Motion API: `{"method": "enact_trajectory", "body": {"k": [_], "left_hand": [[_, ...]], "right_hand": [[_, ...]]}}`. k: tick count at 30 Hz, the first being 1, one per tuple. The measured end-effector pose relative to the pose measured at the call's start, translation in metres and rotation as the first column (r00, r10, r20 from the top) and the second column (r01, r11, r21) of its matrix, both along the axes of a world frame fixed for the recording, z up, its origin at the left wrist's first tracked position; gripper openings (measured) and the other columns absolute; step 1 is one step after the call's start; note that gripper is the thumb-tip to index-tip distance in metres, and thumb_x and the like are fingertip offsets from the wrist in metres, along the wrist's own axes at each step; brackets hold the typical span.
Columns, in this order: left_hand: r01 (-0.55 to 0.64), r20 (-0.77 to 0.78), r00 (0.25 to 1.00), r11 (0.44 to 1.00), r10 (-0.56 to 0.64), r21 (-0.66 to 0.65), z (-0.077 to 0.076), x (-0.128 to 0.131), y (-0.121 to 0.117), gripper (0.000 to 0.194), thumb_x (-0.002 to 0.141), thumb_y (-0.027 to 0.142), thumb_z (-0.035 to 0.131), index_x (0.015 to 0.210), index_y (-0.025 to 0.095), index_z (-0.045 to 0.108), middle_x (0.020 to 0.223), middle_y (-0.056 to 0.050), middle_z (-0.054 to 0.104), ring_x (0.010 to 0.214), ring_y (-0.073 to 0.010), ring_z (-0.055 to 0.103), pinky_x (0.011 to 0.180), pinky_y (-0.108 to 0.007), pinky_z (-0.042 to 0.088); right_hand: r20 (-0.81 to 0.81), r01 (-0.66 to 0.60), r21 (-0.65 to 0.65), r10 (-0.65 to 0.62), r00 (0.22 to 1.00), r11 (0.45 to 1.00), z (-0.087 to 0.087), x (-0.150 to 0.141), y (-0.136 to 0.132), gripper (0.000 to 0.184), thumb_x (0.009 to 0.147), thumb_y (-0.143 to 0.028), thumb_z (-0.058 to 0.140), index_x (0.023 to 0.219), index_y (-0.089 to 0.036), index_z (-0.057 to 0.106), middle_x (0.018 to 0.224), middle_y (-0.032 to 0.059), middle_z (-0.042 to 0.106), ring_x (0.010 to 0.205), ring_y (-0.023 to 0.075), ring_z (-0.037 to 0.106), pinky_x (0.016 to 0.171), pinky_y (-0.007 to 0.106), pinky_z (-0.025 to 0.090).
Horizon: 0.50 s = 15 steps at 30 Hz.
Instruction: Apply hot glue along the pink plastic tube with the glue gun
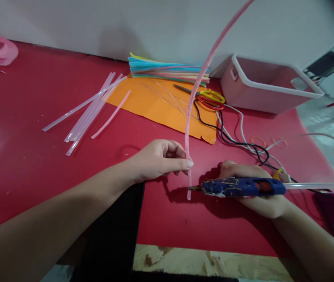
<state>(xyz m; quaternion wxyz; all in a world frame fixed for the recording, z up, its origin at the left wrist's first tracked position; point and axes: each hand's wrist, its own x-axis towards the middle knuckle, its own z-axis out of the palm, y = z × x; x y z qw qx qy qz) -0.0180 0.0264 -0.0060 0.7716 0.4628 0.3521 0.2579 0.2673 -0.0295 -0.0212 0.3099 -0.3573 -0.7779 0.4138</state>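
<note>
Between the thumb and fingers of my left hand (167, 158) is a long pink pipe cleaner (192, 98), pinched near its lower end. It rises in a curve past the top of the view, and a short end hangs below my thumb. My right hand (250, 172) grips a blue hot glue gun (240, 187), with a clear glue stick (316, 185) sticking out of its back. The gun's nozzle points left and meets the pipe cleaner's lower end, or lies just in front of it; I cannot tell which.
Several glue sticks (92, 107) and a short pink piece (111, 114) lie left on the red table (38, 164). An orange sheet (155, 105) carries scissors (210, 98) below bundled pipe cleaners (167, 70). Cables (237, 143) run beside a pink bin (257, 92).
</note>
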Motion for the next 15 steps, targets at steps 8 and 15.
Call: {"method": "enact_trajectory", "body": {"k": [8, 15], "left_hand": [[0.025, -0.009, 1.000, 1.000, -0.025, -0.011, -0.0001, 0.0004, -0.0001, 0.031, 0.065, 0.017, 0.097, 0.070, 0.016, 0.066, 0.061, 0.004, 0.069, 0.051, -0.0052, 0.051, 0.050, -0.019, 0.040], [0.029, -0.037, 0.999, 1.000, -0.029, -0.011, -0.0008, -0.0002, 0.0000, 0.034, 0.064, 0.021, 0.099, 0.070, 0.016, 0.066, 0.063, 0.003, 0.070, 0.054, -0.0066, 0.054, 0.053, -0.020, 0.042]], "right_hand": [[-0.007, 0.006, -0.043, -0.006, 1.000, 0.999, -0.0016, 0.0037, -0.0011, 0.040, 0.099, -0.059, 0.067, 0.091, -0.021, 0.075, 0.074, 0.0053, 0.069, 0.060, 0.0178, 0.060, 0.056, 0.033, 0.049], [-0.015, 0.028, -0.066, -0.029, 0.999, 0.997, -0.0047, 0.0051, -0.0018, 0.037, 0.097, -0.057, 0.069, 0.094, -0.020, 0.078, 0.074, 0.0068, 0.069, 0.060, 0.0194, 0.061, 0.056, 0.035, 0.050]]}}
